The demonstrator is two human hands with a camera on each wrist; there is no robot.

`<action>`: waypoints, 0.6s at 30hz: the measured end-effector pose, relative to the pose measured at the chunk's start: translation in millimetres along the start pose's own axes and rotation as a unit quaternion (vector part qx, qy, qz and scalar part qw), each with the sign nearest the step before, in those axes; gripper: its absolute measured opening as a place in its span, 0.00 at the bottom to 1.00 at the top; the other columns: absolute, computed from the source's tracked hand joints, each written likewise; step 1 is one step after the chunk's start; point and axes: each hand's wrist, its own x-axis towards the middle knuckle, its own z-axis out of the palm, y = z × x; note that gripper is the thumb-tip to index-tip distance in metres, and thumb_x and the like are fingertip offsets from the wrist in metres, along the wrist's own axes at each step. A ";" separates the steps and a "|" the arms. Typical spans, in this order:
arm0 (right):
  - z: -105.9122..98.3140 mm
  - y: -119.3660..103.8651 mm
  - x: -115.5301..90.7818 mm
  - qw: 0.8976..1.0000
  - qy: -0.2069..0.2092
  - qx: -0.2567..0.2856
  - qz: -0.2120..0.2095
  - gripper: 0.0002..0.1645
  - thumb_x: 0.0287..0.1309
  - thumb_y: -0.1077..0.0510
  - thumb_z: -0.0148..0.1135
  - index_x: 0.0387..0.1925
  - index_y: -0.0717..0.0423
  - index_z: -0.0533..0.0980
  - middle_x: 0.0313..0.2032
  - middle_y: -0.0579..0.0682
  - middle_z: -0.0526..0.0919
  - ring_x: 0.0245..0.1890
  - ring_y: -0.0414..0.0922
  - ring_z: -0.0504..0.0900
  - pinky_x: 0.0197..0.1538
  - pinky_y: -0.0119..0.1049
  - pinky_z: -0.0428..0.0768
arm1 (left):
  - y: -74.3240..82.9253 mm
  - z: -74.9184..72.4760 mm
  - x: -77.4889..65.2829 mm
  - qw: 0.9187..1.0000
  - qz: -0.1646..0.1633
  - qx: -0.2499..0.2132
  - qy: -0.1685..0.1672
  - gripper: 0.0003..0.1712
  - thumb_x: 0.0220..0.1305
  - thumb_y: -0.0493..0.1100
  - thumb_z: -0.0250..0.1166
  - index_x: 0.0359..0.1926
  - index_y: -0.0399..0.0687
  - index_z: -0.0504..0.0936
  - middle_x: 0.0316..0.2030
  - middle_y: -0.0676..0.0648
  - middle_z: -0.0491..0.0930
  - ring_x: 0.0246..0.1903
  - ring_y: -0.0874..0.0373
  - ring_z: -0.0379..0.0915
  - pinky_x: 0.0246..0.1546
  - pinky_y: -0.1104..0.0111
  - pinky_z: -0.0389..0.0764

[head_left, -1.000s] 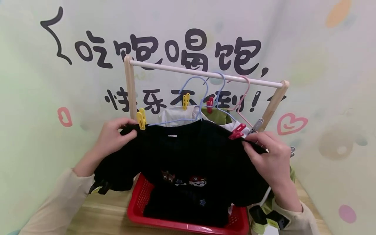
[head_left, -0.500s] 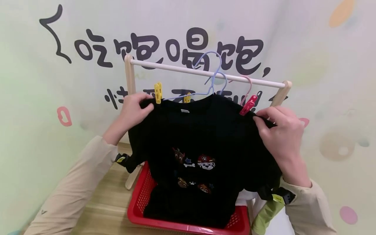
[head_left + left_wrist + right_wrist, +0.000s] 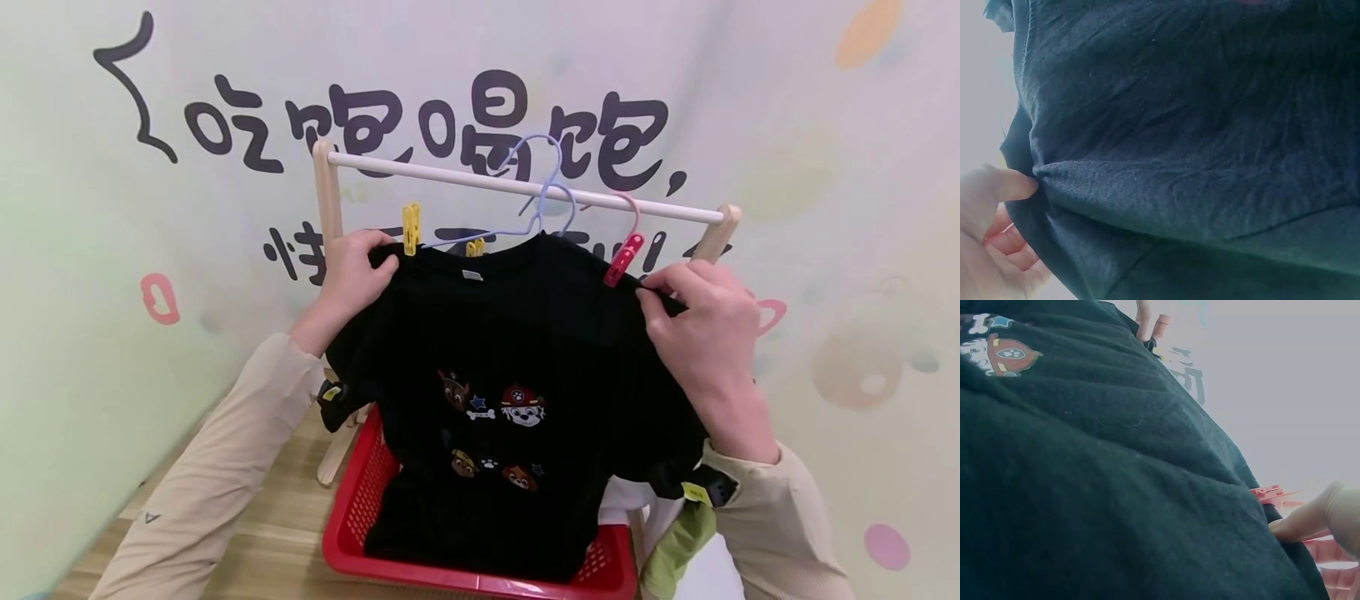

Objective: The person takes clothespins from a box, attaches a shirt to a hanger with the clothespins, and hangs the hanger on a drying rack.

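Note:
A black short-sleeved T-shirt (image 3: 502, 333) with cartoon dog faces on its chest hangs from a blue wire hanger (image 3: 559, 158). One yellow clothespin (image 3: 411, 229) and one red clothespin (image 3: 625, 260) clip its shoulders. My left hand (image 3: 351, 271) pinches the shoulder edge outside the yellow pin, its thumb in front. At the opposite shoulder, just beyond the red pin, my right hand (image 3: 705, 325) pinches the cloth. In the head view the hanger's hook rises above the white rod (image 3: 450, 176) and overlaps it. Dark fabric fills most of the left wrist view.
Behind the shirt, a second blue hanger and a pink hanger (image 3: 636, 215) hang on the rod of the wooden rack (image 3: 327, 196). A red plastic basket (image 3: 352, 508) stands under the shirt on the wooden table (image 3: 262, 517). Green cloth (image 3: 681, 546) shows at right.
Both hands have raised the shirt and hanger, bringing the hook from below the rod to above it and shifting slightly right. Over the last half second they have barely moved.

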 end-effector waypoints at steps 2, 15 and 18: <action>1.3 -0.9 -0.1 1.000 -0.004 0.000 -0.004 0.02 0.46 0.68 0.67 0.23 0.64 0.81 0.24 0.58 0.81 0.28 0.56 0.74 0.32 0.48 0.69 | -2.5 0.0 -1.0 1.000 -0.002 0.000 -0.004 0.11 0.54 0.30 0.57 0.37 0.26 0.80 0.38 0.30 0.80 0.43 0.39 0.75 0.49 0.53 0.72; 8.9 -10.3 -1.6 0.999 -0.032 -0.007 -0.012 0.03 0.47 0.68 0.68 0.25 0.66 0.81 0.23 0.59 0.80 0.28 0.56 0.76 0.32 0.48 0.73 | -12.3 -4.8 -10.7 1.000 -0.017 0.013 -0.013 0.09 0.54 0.30 0.57 0.35 0.27 0.81 0.36 0.32 0.81 0.40 0.39 0.76 0.47 0.53 0.73; 10.5 -11.2 -2.9 0.999 -0.037 -0.007 -0.014 0.03 0.46 0.68 0.68 0.25 0.66 0.80 0.22 0.60 0.78 0.27 0.56 0.75 0.31 0.47 0.73 | -12.2 -5.8 -12.8 1.000 -0.019 0.015 -0.018 0.09 0.54 0.30 0.58 0.34 0.28 0.81 0.35 0.33 0.81 0.38 0.40 0.76 0.45 0.53 0.74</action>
